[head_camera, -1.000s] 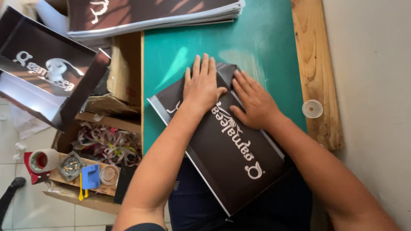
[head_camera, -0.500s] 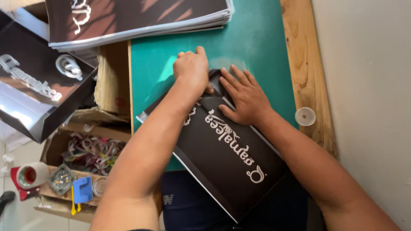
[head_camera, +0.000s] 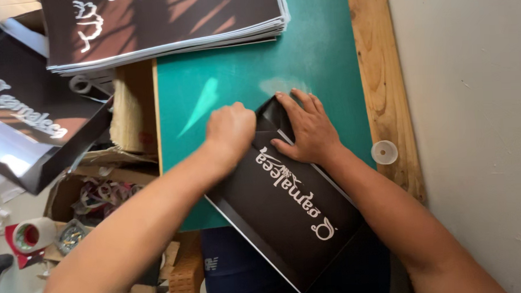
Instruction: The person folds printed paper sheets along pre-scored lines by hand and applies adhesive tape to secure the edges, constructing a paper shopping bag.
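A flat black printed carton sheet (head_camera: 293,215) with white lettering lies slanted across the green cutting mat (head_camera: 234,77), its near end hanging over the table edge toward me. My left hand (head_camera: 230,130) is curled into a loose fist and presses on the sheet's upper left part. My right hand (head_camera: 306,127) lies flat with fingers spread on the sheet's far corner, holding it down against the mat.
A thick stack of the same black printed sheets (head_camera: 161,22) lies at the mat's far end. Folded black boxes (head_camera: 25,127) sit at left. Below them is a cardboard box of odds and ends (head_camera: 98,194) and a tape roll (head_camera: 33,235). A small clear cap (head_camera: 385,152) rests on the wooden strip.
My left hand has gone from flat on the sheet to a curled fist pressing near its left edge. My right hand has slid up toward the far corner.
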